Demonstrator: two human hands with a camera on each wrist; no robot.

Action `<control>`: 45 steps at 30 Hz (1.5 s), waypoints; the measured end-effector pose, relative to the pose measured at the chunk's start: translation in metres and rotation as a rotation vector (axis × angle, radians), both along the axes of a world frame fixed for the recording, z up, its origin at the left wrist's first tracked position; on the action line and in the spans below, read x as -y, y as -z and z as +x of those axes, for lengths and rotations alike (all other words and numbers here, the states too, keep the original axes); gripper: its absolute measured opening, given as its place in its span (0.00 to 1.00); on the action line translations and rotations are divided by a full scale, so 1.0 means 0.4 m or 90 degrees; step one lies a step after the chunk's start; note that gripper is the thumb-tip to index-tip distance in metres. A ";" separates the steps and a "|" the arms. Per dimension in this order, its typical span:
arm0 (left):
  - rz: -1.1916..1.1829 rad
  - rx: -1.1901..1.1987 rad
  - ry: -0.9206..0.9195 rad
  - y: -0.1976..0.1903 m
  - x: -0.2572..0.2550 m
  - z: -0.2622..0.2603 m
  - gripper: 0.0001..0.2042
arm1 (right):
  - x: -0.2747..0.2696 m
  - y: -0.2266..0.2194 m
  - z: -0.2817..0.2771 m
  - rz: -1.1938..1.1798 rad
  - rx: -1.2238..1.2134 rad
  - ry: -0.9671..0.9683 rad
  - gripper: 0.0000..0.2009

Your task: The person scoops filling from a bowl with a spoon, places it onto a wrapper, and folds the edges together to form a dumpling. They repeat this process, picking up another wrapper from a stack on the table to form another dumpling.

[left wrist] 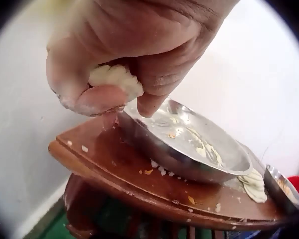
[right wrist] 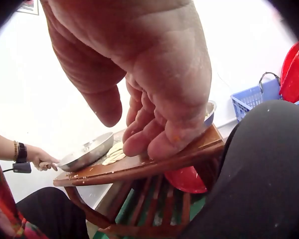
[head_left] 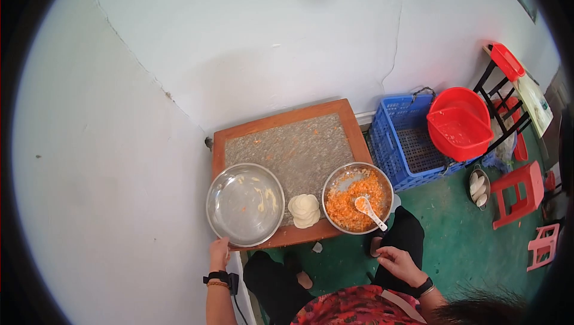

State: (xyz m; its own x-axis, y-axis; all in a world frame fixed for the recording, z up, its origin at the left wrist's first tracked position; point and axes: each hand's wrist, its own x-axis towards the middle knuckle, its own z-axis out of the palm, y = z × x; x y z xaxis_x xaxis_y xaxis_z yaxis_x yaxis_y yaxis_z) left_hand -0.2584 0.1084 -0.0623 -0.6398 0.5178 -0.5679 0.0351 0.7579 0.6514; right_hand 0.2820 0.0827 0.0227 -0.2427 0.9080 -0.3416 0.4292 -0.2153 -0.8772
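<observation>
My left hand (head_left: 219, 254) (left wrist: 139, 45) curls its fingers and thumb round a pale, pleated piece of dough (left wrist: 117, 80), at the near left rim of a wide metal pan (head_left: 245, 205); whether it touches the rim I cannot tell. Streaks of dough lie in the pan. Right of the pan, round dough wrappers (head_left: 305, 210) are stacked on the table. A metal bowl (head_left: 357, 163) contains orange chopped filling (head_left: 344, 205) and a white spoon (head_left: 371, 212). My right hand (head_left: 403, 265) (right wrist: 149, 74) hangs above my knee, fingers loosely bent, holding nothing.
The wood-framed table (head_left: 287, 123) stands against the wall, with crumbs along its near edge. To its right are a blue crate (head_left: 388, 133) with red basins (head_left: 460, 124), a small bowl of pale items (head_left: 478, 187) and red stools (head_left: 520, 190). My knees are below the near edge.
</observation>
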 end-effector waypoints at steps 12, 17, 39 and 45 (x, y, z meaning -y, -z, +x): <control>0.247 -0.399 0.277 -0.018 -0.063 0.111 0.16 | 0.015 -0.013 -0.025 0.025 -0.003 -0.010 0.13; 0.186 -0.209 0.406 -0.037 -0.155 0.211 0.17 | 0.025 -0.019 -0.016 0.046 0.014 -0.016 0.13; 0.140 -0.474 0.539 -0.051 -0.316 0.664 0.13 | -0.076 0.124 -0.024 0.038 0.025 0.135 0.20; 0.131 -0.457 0.538 -0.030 -0.327 0.652 0.13 | -0.106 0.123 -0.037 0.002 -0.005 0.183 0.20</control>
State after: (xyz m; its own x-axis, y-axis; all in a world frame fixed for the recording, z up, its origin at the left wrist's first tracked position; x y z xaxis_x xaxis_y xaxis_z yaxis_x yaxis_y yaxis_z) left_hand 0.0025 0.2392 -0.0504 -0.1837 0.9809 -0.0641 0.9030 0.1941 0.3834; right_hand 0.2671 0.1253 -0.0267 0.0222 0.9408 -0.3383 0.3434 -0.3250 -0.8812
